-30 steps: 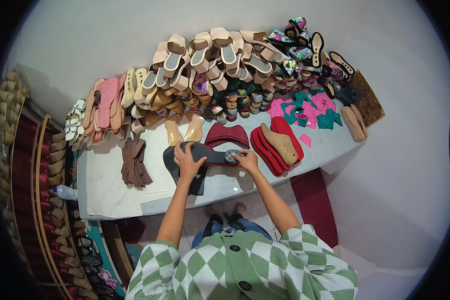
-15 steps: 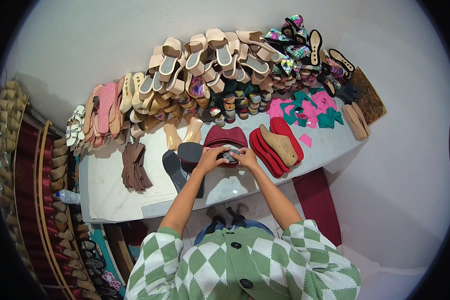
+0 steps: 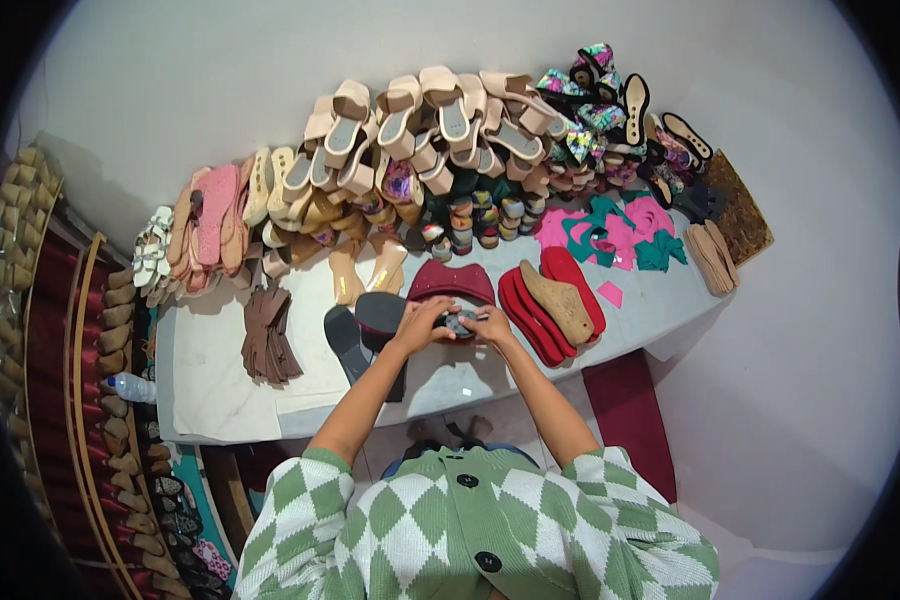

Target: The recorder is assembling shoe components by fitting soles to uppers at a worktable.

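At the front middle of the table, my two hands meet over a small dark round object (image 3: 460,322), flat-topped like a lid or tin; its exact kind is unclear. My left hand (image 3: 420,325) curls around its left side. From the right, my right hand (image 3: 490,327) pinches it, fingers closed on its edge. Just behind lie dark red curved shoe uppers (image 3: 450,280). Beside my left hand is a dark round-topped container (image 3: 380,314), next to black soles (image 3: 344,340). To the right of my right hand, a tan wooden shoe last (image 3: 558,302) rests on red soles (image 3: 530,317).
Beige heeled sandals (image 3: 448,115) are piled along the wall, with patterned shoes (image 3: 600,115) at right. Brown strips (image 3: 270,335) and pink soles (image 3: 215,215) lie left. Pink and teal scraps (image 3: 620,230) lie right. Shelves of shoe lasts (image 3: 117,360) stand left of the table (image 3: 220,410).
The view has shifted slightly. My hands stay on the dark round object, and the fingers of my right hand have moved a little across its top.
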Available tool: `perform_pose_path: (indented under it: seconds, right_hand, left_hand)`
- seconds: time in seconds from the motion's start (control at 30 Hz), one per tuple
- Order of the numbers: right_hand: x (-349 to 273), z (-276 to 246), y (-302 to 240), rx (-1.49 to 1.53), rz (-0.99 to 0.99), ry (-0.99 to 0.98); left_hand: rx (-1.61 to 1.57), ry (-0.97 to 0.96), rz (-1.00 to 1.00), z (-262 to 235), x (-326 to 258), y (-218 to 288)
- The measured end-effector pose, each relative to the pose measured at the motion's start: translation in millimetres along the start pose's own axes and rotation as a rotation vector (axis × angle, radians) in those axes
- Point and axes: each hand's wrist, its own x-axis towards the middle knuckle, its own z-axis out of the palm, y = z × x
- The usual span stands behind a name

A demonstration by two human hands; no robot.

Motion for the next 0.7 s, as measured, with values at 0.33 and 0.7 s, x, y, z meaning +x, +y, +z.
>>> perform_pose_path:
  seconds: [0.33,0.7]
  right_hand:
    - [-30.1,-16.4,-17.1,0.186,0.311,-0.249]
    - [-37.9,-7.7,-16.9,0.201,0.301,-0.174]
  left_hand:
    - [0.021,-0.15,0.031,-11.9,-3.4,16.6]
    - [-0.251,-0.362,-0.139,-3.4,19.7,-12.1]
